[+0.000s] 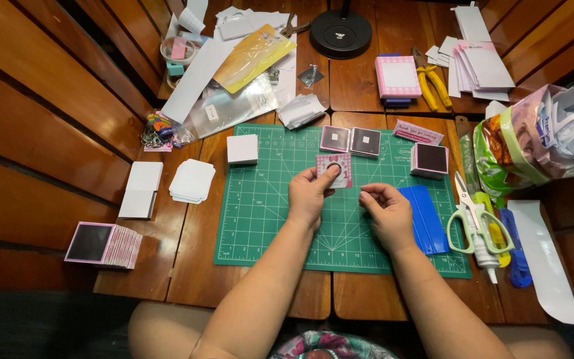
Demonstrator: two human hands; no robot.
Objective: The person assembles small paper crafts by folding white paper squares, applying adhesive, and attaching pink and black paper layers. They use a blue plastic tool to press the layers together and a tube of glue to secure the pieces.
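Observation:
My left hand [308,197] holds a small pink patterned card [337,167] with a dark ring on it, thumb pressed on its face, above the green cutting mat [260,213]. My right hand [385,213] hovers just right of it with fingertips pinched together; whether something tiny sits between them I cannot tell. Beyond the hands lie two pink-framed dark squares [351,140] and a small stack of similar squares [430,160]. A blue scraper [426,223] rests on the mat beside my right hand.
A white card stack [242,149] stands on the mat's far left corner. More white cards [192,180] and a pink-framed stack [103,244] lie left. Scissors [473,216], a glue bottle [488,256], yellow pliers [431,81], a full plastic bag [539,136] and a lamp base [340,31] sit right and back.

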